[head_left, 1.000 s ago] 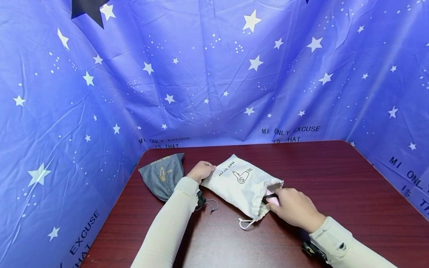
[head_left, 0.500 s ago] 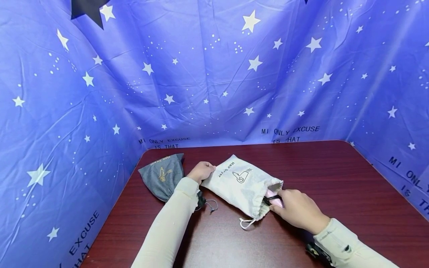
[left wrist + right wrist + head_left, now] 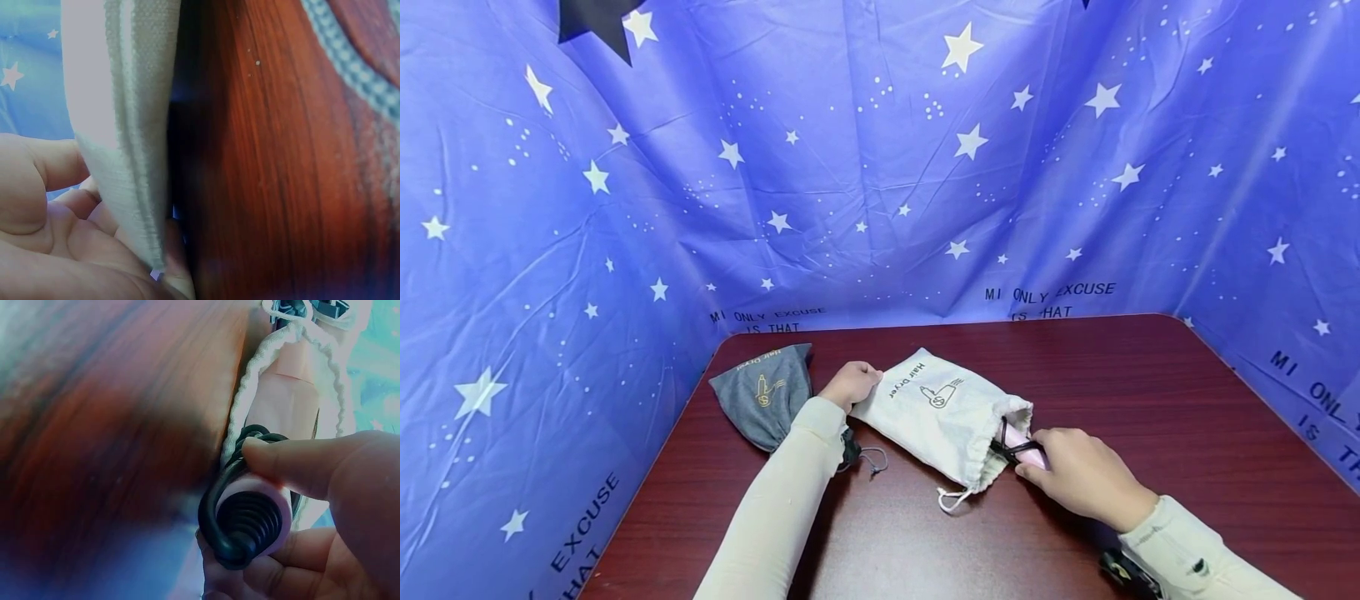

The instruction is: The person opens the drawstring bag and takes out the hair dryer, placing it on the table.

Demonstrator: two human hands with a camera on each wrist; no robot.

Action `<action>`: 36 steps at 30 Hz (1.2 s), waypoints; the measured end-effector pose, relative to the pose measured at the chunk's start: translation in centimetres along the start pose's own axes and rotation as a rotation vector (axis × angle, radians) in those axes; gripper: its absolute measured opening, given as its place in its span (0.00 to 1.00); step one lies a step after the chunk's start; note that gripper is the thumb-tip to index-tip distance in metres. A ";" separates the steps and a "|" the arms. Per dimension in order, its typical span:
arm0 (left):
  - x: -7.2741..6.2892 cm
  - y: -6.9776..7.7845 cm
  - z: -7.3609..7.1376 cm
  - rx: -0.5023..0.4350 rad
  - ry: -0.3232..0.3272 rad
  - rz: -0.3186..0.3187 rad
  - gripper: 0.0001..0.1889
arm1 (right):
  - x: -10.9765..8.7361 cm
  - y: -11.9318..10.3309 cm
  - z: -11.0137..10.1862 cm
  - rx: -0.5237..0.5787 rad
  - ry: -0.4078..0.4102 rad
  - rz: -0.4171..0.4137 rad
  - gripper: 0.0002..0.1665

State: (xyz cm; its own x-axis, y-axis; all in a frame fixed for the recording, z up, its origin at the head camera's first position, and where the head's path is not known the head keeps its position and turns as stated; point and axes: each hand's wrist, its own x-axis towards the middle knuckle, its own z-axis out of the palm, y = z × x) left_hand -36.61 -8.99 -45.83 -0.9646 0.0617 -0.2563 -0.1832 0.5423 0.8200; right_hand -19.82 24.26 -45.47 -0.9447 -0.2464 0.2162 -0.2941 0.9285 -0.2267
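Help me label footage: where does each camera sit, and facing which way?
Head: on the head, facing forward and down at the table; left hand, right hand and sleeves show.
Left wrist: on that wrist, facing the left hand holding the white bag.
Right wrist: on that wrist, facing the right hand gripping the pink handle.
Both wrist views share that bag.

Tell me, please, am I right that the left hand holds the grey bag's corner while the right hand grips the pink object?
Not quite: the head view shows the left hand holding a corner of the white bag, not the grey bag; the rest is right.
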 end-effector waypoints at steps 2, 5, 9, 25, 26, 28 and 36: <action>0.1 0.0 0.0 -0.002 -0.003 -0.005 0.12 | -0.2 0.1 -0.1 -0.003 0.003 -0.006 0.18; 0.3 0.0 0.0 -0.003 -0.007 -0.016 0.12 | -0.4 0.3 -0.4 -0.002 0.001 -0.010 0.17; 0.4 -0.1 0.1 -0.001 -0.007 -0.020 0.12 | -0.7 0.4 -0.6 -0.004 -0.001 -0.008 0.17; 0.1 0.1 0.1 0.007 0.001 -0.030 0.12 | -1.9 1.8 -1.5 -0.010 -0.011 -0.011 0.18; 0.1 0.2 0.1 0.005 0.001 -0.034 0.12 | -2.0 1.9 -1.5 -0.010 -0.011 -0.011 0.18; 0.1 0.1 0.1 0.004 0.003 -0.032 0.12 | -2.2 2.1 -1.5 -0.010 -0.009 -0.016 0.18; 0.1 0.1 0.0 0.009 0.005 -0.016 0.11 | -2.7 2.4 -1.8 -0.021 0.005 -0.027 0.18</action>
State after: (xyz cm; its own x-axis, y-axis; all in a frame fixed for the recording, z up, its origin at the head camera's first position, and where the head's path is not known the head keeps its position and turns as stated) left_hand -36.68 -8.98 -45.77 -0.9624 0.0487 -0.2673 -0.1973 0.5511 0.8108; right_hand -17.68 27.61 -44.93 -0.9358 -0.2701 0.2267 -0.3163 0.9271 -0.2010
